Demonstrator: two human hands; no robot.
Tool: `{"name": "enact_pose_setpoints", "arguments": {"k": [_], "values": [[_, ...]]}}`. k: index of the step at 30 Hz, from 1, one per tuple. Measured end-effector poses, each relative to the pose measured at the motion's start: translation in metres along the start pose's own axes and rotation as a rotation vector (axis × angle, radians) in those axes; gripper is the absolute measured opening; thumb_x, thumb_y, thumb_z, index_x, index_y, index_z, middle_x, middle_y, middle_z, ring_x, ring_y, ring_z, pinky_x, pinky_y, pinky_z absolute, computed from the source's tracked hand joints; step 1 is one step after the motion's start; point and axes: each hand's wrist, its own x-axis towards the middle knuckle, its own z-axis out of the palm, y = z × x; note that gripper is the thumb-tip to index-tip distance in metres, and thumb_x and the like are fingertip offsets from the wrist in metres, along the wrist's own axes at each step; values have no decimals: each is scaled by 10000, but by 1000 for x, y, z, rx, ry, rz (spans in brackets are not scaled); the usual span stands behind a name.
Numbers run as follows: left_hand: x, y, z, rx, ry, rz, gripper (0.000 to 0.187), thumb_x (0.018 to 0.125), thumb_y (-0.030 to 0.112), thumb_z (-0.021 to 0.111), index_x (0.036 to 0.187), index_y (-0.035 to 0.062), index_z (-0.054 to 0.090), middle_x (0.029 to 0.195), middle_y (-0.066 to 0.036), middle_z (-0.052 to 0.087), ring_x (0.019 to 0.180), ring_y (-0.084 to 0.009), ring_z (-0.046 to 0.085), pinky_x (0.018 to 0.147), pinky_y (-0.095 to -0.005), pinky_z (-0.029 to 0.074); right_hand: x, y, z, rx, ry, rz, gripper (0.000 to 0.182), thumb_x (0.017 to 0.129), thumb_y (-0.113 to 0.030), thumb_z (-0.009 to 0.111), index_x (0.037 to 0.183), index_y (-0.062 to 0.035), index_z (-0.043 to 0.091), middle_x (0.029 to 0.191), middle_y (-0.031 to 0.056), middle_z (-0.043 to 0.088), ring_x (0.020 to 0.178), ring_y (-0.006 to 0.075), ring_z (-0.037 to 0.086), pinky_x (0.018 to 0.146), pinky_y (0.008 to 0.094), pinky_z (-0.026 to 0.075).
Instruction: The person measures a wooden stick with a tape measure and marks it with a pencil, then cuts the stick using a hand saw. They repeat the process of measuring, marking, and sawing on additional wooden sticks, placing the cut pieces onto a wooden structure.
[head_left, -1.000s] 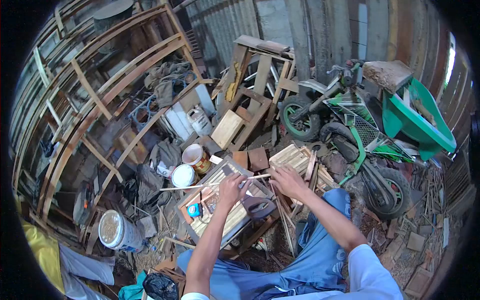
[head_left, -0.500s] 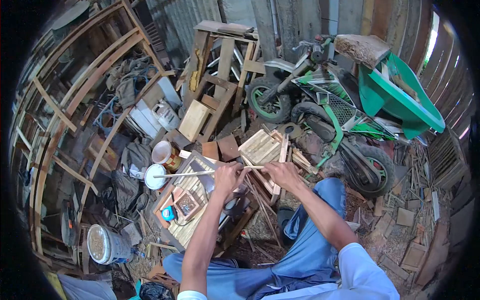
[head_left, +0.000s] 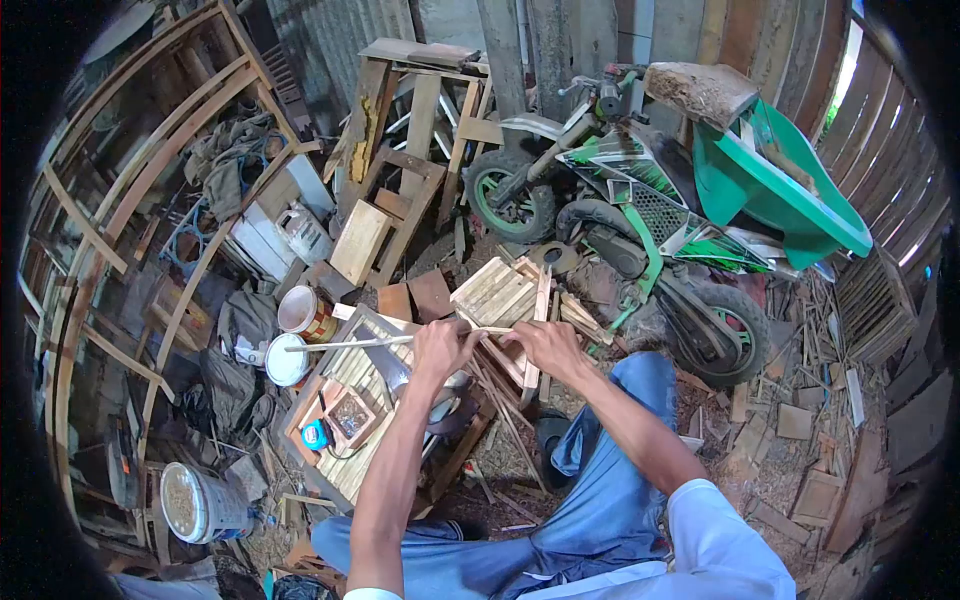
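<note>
A thin, pale wooden strip (head_left: 340,346) runs roughly level across my front, its free end reaching left over a white-lidded bucket (head_left: 287,361). My left hand (head_left: 440,350) is closed round the strip near its middle. At the strip's right end, my right hand (head_left: 548,350) grips it with fingers pinched. Below the left forearm is a low slatted wooden work surface (head_left: 345,475). On it lie a blue tape measure (head_left: 316,435) and a small wooden box (head_left: 352,418) with small bits inside. Just beyond my hands rests a panel of pale wooden slats (head_left: 495,298).
A green motorbike (head_left: 640,225) stands ahead to the right, beside a green plastic tub (head_left: 780,190). Curved wooden frames (head_left: 190,290) rise on the left. Another bucket (head_left: 190,505) sits at lower left. Wood scraps (head_left: 795,422) litter the floor on the right.
The view has shifted slightly, so the surroundings appear further left. Both hands keep hold of the wooden strip, now a little further right relative to the work surface.
</note>
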Motion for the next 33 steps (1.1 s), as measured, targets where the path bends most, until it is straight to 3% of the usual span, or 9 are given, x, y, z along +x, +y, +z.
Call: {"name": "enact_pose_setpoints", "arguments": {"k": [6,10,14,17,18,23,27,28,33], "values": [[6,8,-3,97,20,-24,506,806,542,673,700,50,722,566,-177,617,598,-374,647,569,-461,513,3,3,-1,-36,15,13,154,908,-189,533,903,-134,677,629,149,651,557,333,655,467,447,499],[10,18,6,283,-112,-235,473,837,504,642,717,53,724,621,-199,644,645,-379,670,605,-456,546,9,-17,16,-212,-186,258,235,938,-278,569,850,-85,671,634,159,647,544,349,639,472,463,494],[19,22,12,199,-81,-210,418,855,467,623,797,68,734,729,-214,678,710,-378,687,641,-455,558,10,-1,22,-113,-43,286,271,948,-288,557,855,-62,673,639,194,637,581,383,638,535,490,497],[22,11,4,114,-134,-287,420,860,482,618,891,81,740,783,-217,690,764,-371,693,670,-436,555,19,1,-6,127,-43,400,284,952,-278,548,869,-32,662,659,210,635,650,394,646,614,484,494],[24,10,4,7,-84,-302,404,868,459,621,938,77,732,790,-226,686,779,-369,692,687,-436,549,21,1,-15,212,-122,501,319,956,-289,551,950,10,664,790,260,643,808,452,642,689,496,503],[30,18,10,-553,-43,-318,356,917,352,609,1157,98,677,828,-231,684,832,-333,691,761,-411,518,13,9,-1,397,-66,460,255,937,-176,528,1053,15,650,872,280,645,857,452,637,749,472,504],[36,27,22,-610,-42,-305,364,932,311,602,1178,47,654,750,-151,664,679,-237,628,693,-371,496,12,22,9,423,-71,405,228,916,-125,515,1034,21,644,916,277,651,908,440,632,784,432,511],[38,28,26,-624,-40,-300,373,931,311,604,1178,36,650,738,-140,658,657,-222,614,679,-363,493,14,27,8,381,-171,393,221,956,-118,493,1083,17,614,870,137,695,757,223,655,723,369,501],[47,26,45,-638,76,-251,349,911,319,634,1117,39,666,693,-121,648,617,-164,596,619,-330,475,20,18,-7,617,-191,533,254,980,-71,495,1197,61,508,868,108,676,696,139,612,630,302,503]]}}
